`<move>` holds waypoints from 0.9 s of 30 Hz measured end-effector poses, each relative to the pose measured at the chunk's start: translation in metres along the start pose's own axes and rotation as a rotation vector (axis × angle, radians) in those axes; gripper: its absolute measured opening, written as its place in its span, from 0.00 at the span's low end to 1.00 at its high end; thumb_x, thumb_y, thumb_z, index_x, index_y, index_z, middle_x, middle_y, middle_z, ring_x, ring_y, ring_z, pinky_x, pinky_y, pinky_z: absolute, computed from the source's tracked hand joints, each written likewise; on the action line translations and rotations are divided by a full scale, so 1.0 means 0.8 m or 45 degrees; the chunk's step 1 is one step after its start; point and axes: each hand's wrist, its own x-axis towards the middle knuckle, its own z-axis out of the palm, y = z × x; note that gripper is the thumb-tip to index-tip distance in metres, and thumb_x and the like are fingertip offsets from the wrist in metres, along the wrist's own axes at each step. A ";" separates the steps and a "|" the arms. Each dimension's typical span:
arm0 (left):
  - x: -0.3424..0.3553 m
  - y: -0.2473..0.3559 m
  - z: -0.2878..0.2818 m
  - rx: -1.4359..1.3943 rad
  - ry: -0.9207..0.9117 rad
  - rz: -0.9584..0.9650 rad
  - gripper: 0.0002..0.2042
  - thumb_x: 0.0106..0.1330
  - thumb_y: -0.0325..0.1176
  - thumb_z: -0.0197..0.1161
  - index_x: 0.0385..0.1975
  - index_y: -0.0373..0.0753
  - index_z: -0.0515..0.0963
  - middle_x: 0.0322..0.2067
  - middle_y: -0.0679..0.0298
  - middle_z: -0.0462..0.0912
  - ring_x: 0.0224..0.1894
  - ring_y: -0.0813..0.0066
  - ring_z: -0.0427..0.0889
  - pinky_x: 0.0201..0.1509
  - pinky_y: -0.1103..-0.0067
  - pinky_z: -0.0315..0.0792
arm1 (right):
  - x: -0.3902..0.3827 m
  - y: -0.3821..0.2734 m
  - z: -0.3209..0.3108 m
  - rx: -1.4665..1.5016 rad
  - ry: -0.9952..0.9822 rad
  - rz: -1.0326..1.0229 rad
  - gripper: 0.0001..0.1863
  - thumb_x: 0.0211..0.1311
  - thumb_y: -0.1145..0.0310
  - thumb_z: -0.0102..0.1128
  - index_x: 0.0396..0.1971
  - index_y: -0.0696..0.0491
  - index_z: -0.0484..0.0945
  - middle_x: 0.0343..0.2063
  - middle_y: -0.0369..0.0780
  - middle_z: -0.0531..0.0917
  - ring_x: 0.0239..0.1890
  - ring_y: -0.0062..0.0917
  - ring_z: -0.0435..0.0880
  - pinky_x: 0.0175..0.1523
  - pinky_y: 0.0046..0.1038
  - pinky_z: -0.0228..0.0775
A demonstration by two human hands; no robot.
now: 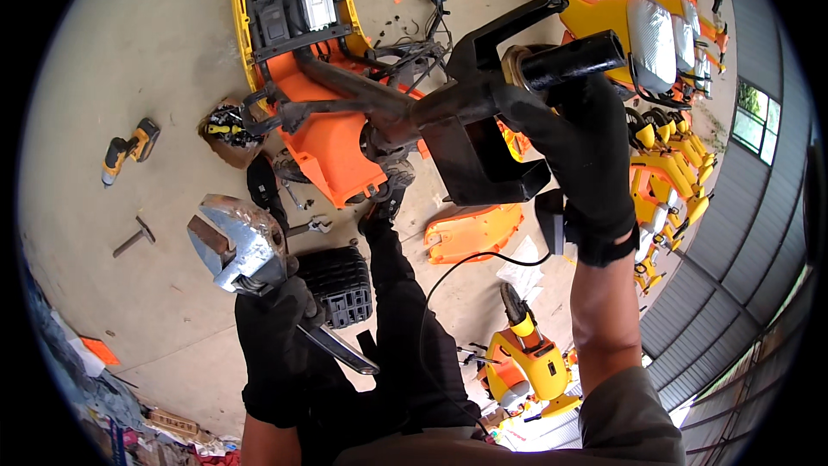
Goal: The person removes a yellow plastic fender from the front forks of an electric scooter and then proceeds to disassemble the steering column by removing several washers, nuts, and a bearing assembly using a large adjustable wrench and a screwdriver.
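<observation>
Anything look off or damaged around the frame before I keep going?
The orange and yellow body lies stripped open, its wiring hanging loose. A drill and a hammer lie scattered on the floor. The black frame looks scorched or rusty.

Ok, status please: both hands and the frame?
Left hand grips wrench, raised. Right hand holds black tube of frame. Nothing between them.
</observation>
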 end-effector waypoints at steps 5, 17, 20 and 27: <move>-0.003 0.010 0.009 -0.021 -0.033 0.024 0.16 0.62 0.19 0.58 0.51 0.31 0.73 0.27 0.65 0.74 0.26 0.79 0.72 0.28 0.81 0.68 | 0.007 0.022 -0.021 -0.169 -0.128 -0.133 0.19 0.59 0.76 0.72 0.50 0.61 0.80 0.39 0.36 0.86 0.40 0.15 0.83 0.46 0.21 0.75; -0.008 0.000 0.020 0.115 -0.124 0.062 0.15 0.65 0.19 0.56 0.52 0.31 0.70 0.25 0.66 0.72 0.25 0.78 0.73 0.31 0.76 0.72 | 0.015 0.043 -0.015 0.003 0.039 -0.454 0.22 0.45 0.65 0.81 0.38 0.56 0.81 0.32 0.41 0.81 0.35 0.34 0.81 0.42 0.33 0.72; -0.011 0.000 0.027 0.157 -0.130 0.047 0.14 0.67 0.21 0.58 0.52 0.31 0.71 0.25 0.67 0.72 0.26 0.78 0.73 0.32 0.76 0.72 | 0.011 0.044 0.001 -0.118 0.182 -0.412 0.24 0.43 0.58 0.82 0.35 0.56 0.80 0.28 0.43 0.78 0.33 0.37 0.79 0.38 0.36 0.70; -0.019 -0.008 0.050 0.243 -0.153 0.075 0.14 0.69 0.24 0.61 0.52 0.32 0.71 0.25 0.69 0.72 0.27 0.79 0.73 0.32 0.76 0.72 | 0.014 0.049 0.003 0.083 0.145 -0.446 0.24 0.45 0.57 0.79 0.35 0.56 0.78 0.28 0.44 0.77 0.33 0.38 0.78 0.41 0.37 0.69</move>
